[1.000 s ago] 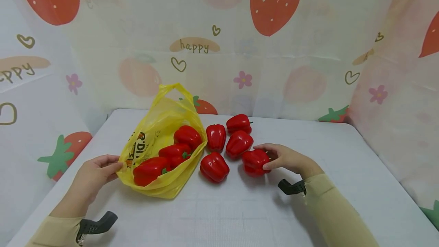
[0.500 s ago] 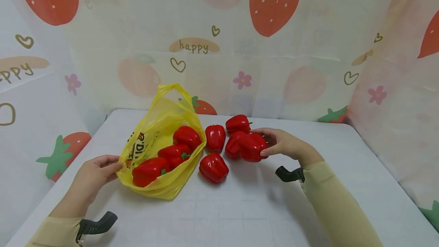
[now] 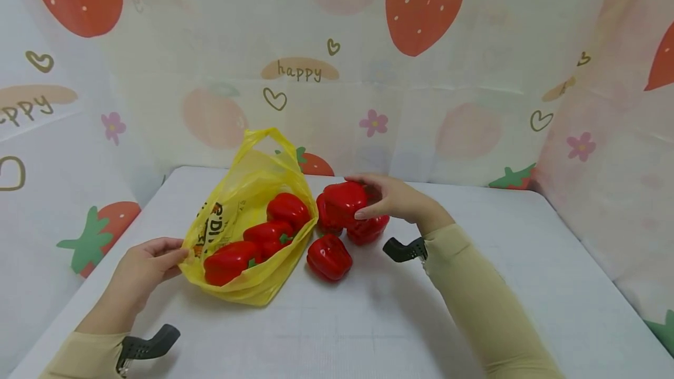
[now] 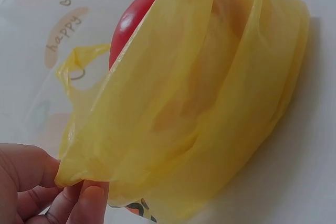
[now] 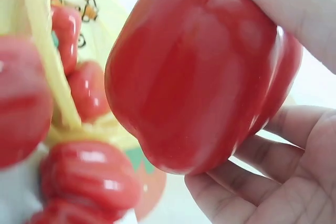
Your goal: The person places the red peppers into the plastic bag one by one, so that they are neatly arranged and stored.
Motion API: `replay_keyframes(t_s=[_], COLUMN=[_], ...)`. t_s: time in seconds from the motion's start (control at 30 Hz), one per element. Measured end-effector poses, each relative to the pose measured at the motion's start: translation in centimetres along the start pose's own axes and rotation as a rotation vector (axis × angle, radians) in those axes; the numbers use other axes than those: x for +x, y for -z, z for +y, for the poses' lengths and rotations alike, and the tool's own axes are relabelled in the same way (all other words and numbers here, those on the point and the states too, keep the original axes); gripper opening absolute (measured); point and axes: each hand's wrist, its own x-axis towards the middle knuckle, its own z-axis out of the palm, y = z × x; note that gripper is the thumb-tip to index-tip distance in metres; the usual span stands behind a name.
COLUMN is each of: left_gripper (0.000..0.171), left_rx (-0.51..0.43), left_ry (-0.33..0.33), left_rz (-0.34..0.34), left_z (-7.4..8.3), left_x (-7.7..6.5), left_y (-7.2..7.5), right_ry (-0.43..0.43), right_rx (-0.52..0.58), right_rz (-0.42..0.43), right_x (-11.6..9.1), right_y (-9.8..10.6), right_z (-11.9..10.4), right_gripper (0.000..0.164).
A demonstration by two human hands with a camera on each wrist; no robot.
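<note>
My left grip (image 3: pixel 150 262) pinches the yellow bag (image 3: pixel 258 291) at its left edge, right grip (image 3: pixel 397 197) clasps a red pepper (image 3: pixel 344 200) just right of it, three more peppers (image 3: pixel 265 235) inside.

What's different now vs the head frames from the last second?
The right hand has carried its red pepper up off the table, leftward and away from the person, toward the yellow bag. It already gripped that pepper; nothing let go. Unchanged: the left hand pinching the bag's edge, three peppers in the bag, the nearest loose pepper.
</note>
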Motion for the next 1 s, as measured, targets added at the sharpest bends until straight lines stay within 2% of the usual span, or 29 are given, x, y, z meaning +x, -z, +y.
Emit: replay_keyframes(t_s=[0.13, 0.37, 0.6, 0.87, 1.0], left_gripper=[0.056, 0.056, 0.054, 0.051, 0.052], left_rx=[0.0, 0.0, -0.004, 0.005, 0.012], left_ry=[-0.006, 0.008, 0.022, 0.024, 0.018], left_rz=[0.001, 0.007, 0.01, 0.004, 0.001], left_z=[0.0, -0.1, -0.1, 0.1, 0.1], left_x=[0.0, 0.0, 0.0, 0.2, 0.4], left_y=[0.1, 0.2, 0.1, -0.2, -0.3], right_ry=[0.006, -0.001, -0.019, 0.038, 0.037], right_rx=[-0.051, -0.044, -0.117, -0.168, -0.183], right_rz=[-0.008, -0.021, -0.012, -0.029, -0.039], right_x=[1.7, 4.0, 6.3, 8.1, 8.9], right_y=[-1.1, -3.0, -5.1, -8.1, -9.5], right_z=[-1.6, -3.6, -4.6, -5.1, -5.4], right_gripper=[0.071, 0.07, 0.077, 0.079, 0.08])
